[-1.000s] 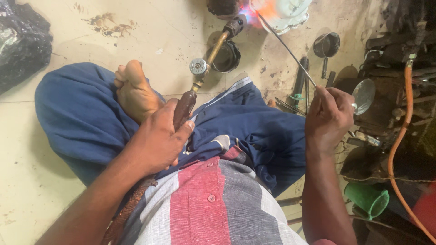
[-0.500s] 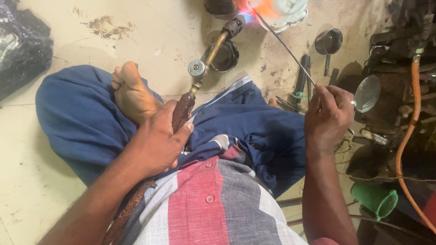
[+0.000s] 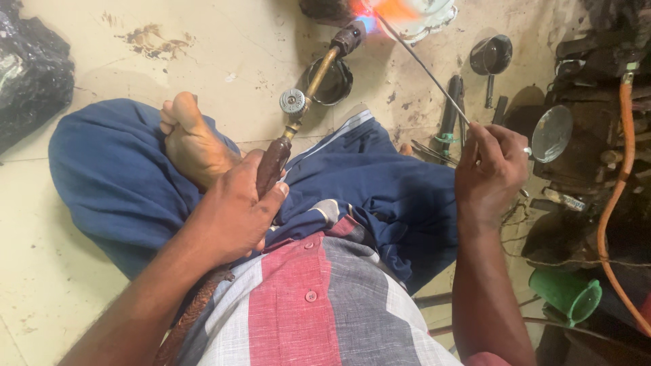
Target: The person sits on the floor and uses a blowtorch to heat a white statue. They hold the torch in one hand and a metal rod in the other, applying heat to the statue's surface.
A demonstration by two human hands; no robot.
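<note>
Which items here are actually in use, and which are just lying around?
In use: left hand gripping the lit torch; right hand pinching the thin metal rod, its tip at the flame.

Lying about: green cup, black bag, orange hose, round mirror.

Brass-tubed gas torch with dark wooden handle (image 3: 308, 95) is lit, angled up-right. Thin grey metal rod (image 3: 424, 68) slants, tip at flame.

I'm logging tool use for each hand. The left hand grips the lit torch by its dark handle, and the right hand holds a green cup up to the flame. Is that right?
Not quite. The left hand does grip the lit torch by its dark handle, but the right hand pinches a thin metal rod whose far end meets the flame. The green cup lies untouched on the floor, as the head view shows.
</note>
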